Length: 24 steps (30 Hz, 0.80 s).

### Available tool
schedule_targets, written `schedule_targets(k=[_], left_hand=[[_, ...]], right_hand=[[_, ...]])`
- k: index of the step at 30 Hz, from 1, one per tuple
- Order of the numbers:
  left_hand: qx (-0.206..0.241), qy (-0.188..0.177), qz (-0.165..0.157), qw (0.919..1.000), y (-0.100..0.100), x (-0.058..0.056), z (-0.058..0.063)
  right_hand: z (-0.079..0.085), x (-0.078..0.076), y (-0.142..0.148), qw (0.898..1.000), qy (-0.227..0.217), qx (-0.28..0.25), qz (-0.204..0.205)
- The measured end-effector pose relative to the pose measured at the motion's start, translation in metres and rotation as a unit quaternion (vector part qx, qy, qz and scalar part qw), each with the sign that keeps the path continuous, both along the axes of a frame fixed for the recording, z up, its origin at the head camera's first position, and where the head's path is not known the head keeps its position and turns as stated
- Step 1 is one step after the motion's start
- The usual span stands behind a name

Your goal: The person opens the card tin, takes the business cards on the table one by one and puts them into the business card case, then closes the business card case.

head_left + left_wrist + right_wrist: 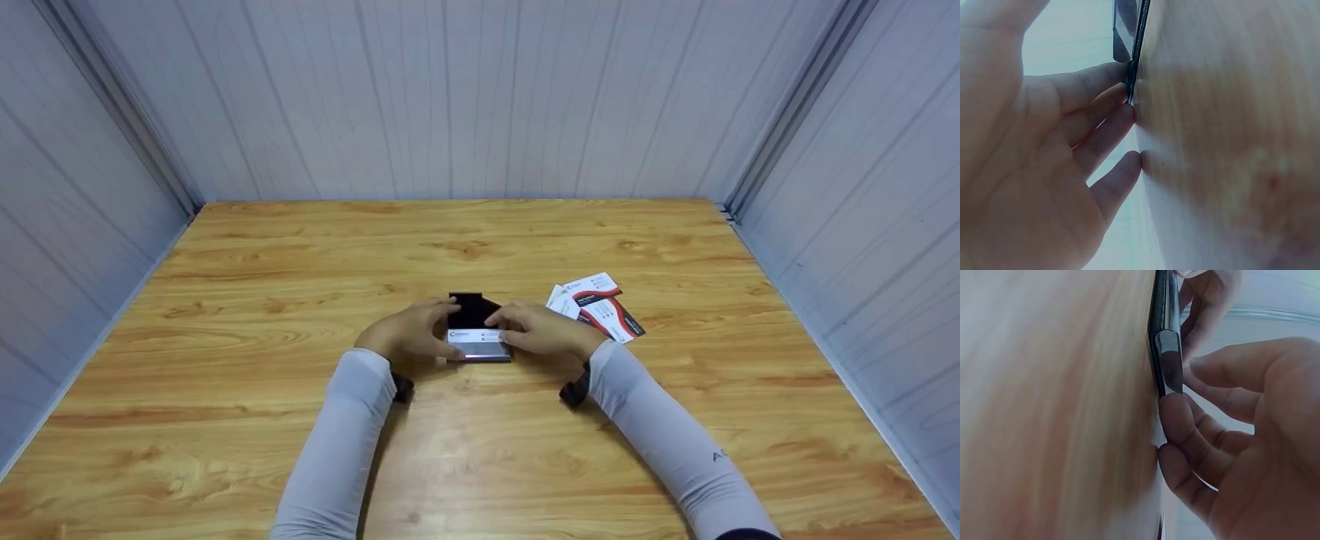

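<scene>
A business card holder (478, 351) with a silver lower part and a raised black lid (466, 311) lies unfolded on the table. In its lower part sits a white business card (474, 335), its upper strip showing. My left hand (409, 328) holds the holder's left side, thumb on the near corner. In the left wrist view, the left fingertips (1129, 109) meet the holder's edge. At the opposite end is my right hand (541, 328). Its loosely bent fingers (1176, 416) touch the holder's side, while the thumb is close above the card's right end.
Several loose business cards (611, 319), white with red and black bands, overlap on the table just beyond the right hand. The wood-grain table (480, 465) is bounded by white panel walls (480, 97) at the back and both sides.
</scene>
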<state>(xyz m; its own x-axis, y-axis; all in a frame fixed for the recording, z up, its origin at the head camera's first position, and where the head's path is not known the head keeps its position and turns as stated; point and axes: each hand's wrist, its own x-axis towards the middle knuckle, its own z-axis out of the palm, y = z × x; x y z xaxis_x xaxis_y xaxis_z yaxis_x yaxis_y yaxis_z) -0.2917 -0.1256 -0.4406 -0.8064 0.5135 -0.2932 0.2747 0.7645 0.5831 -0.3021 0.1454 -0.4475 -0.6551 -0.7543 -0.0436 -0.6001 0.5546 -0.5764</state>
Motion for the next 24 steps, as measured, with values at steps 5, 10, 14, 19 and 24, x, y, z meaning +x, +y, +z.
schedule_targets(k=[5,10,14,19,24], left_hand=[[0.004,0.004,-0.001,1.0,0.0,0.0,0.0],[0.009,0.011,-0.014,0.9998,0.0,0.001,0.002],[0.014,0.006,-0.015,0.9998,-0.001,0.003,0.002],[0.022,-0.001,-0.006,0.9997,-0.002,0.004,0.001],[0.012,0.0,-0.004,0.9999,-0.001,0.003,0.001]], right_hand=[[0.004,-0.002,0.004,0.999,-0.035,-0.029,-0.017],[0.007,-0.009,0.014,0.995,-0.038,-0.062,-0.066],[0.01,-0.015,0.027,0.989,-0.046,-0.083,-0.111],[0.014,-0.021,0.039,0.982,-0.064,-0.1,-0.149],[0.019,-0.026,0.051,0.976,-0.039,-0.094,-0.191]])
